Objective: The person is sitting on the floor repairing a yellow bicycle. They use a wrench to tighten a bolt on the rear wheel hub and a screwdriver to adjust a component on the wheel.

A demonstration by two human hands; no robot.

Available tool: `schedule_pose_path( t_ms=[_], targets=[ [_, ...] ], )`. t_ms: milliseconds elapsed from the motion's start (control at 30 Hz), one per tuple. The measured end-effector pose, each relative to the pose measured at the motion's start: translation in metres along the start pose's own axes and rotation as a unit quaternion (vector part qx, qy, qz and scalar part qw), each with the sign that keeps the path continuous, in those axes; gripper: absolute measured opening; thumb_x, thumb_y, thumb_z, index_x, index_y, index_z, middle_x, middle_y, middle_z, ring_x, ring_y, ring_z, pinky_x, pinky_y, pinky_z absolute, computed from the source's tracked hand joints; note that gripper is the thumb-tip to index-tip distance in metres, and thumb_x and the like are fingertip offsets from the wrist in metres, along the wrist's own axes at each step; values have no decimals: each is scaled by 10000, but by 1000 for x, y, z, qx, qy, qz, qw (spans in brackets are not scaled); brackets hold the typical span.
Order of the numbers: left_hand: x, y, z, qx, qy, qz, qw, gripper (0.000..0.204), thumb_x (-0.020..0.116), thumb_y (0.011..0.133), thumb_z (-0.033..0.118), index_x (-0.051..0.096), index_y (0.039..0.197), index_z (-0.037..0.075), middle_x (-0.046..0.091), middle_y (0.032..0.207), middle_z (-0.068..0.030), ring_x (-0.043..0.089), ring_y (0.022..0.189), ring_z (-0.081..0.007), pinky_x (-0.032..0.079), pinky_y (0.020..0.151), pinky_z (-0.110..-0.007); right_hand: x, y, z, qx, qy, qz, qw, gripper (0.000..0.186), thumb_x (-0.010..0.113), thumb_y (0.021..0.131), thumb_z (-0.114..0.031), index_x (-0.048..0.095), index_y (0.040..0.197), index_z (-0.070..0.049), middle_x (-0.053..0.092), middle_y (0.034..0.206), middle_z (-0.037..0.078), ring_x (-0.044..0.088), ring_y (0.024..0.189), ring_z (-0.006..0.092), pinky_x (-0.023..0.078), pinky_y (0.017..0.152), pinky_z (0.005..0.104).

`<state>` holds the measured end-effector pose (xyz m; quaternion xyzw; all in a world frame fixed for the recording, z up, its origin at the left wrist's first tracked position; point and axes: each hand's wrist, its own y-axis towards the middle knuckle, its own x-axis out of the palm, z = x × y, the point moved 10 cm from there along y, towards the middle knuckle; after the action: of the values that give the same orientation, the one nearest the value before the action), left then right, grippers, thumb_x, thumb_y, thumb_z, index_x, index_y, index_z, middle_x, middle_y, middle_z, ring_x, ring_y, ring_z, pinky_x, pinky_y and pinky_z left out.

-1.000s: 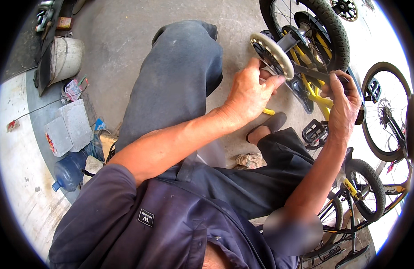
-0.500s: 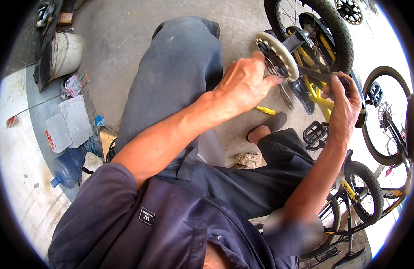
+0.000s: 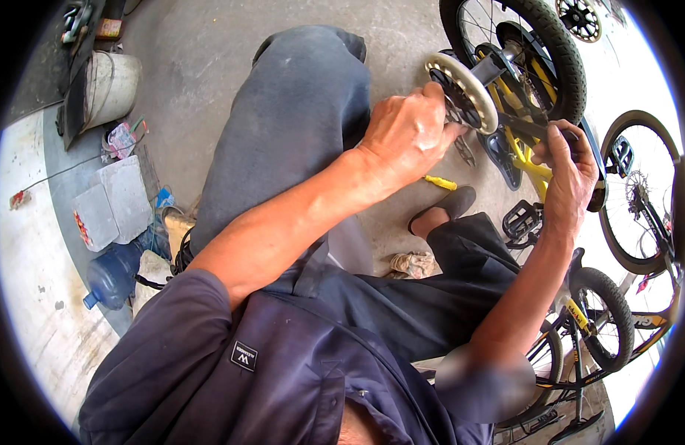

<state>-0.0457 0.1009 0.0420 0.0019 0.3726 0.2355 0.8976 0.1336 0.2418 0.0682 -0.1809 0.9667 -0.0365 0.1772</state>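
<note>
A small training wheel (image 3: 467, 87) with a pale rim and dark centre sits on a grey bracket beside an upturned yellow and black child's bicycle (image 3: 531, 159). Against the wheel's near side, my left hand (image 3: 407, 130) is closed on a slim metal tool (image 3: 465, 150), whose kind I cannot make out; the wheel and fingers hide part of it. My right hand (image 3: 568, 167) grips the end of a dark flat bar (image 3: 524, 124), which runs left behind the wheel. Where that bar ends is hidden.
A yellow-handled object (image 3: 440, 182) lies on the floor near my foot, and a crumpled cloth (image 3: 413, 264) is closer in. More bicycles (image 3: 639, 193) stand at the right. On the left are a white bucket (image 3: 112, 89), grey slabs (image 3: 123, 193) and a blue water bottle (image 3: 112, 280).
My left hand has shifted slightly right and the metal tool's visible end has swung up toward the wheel. My right hand keeps its place on the bar.
</note>
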Motion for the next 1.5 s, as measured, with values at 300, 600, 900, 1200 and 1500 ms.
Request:
schedule_pose_path(
  t_ms=[300, 600, 900, 1200, 1500],
  targets=[
    [1, 0, 3, 3, 55, 4, 999, 330, 731, 765, 208, 506, 798, -30, 613, 619, -197, 631, 588, -369, 495, 535, -429, 1, -1, 2, 2, 14, -12, 1000, 190, 656, 879, -131, 649, 1004, 12, 618, 709, 45, 573, 613, 92, 480, 607, 214],
    [0, -1, -6, -19, -5, 32, 999, 377, 776, 733, 261, 538, 790, -25, 619, 619, -147, 633, 578, -327, 510, 551, -377, 1, -4, 0, 10, 6, -15, 1000, 191, 665, 870, -131, 651, 1000, 9, 617, 723, 39, 567, 615, 89, 478, 602, 214],
    [5, -2, -20, -104, -117, 12, 988, 391, 766, 762, 291, 595, 843, -51, 656, 693, -149, 661, 635, -246, 520, 605, -334, -6, -5, 0, 6, 4, -6, 1000, 193, 669, 871, -140, 659, 1002, 1, 623, 727, 39, 580, 627, 86, 490, 602, 207],
    [12, -5, -24, -195, -152, -55, 967, 439, 730, 796, 339, 624, 928, -66, 686, 830, -171, 679, 792, -239, 523, 728, -335, -5, -9, 2, 21, -1, -4, 1000, 191, 665, 872, -140, 654, 992, 9, 618, 724, 39, 575, 627, 87, 485, 605, 210],
    [25, -2, -29, -170, -197, -85, 962, 468, 710, 814, 366, 627, 907, -85, 682, 826, -173, 676, 752, -222, 526, 710, -333, -2, -9, 1, 8, 3, 1, 1000, 198, 618, 895, -186, 649, 937, 5, 612, 711, 32, 564, 634, 92, 468, 626, 233]
  ],
)
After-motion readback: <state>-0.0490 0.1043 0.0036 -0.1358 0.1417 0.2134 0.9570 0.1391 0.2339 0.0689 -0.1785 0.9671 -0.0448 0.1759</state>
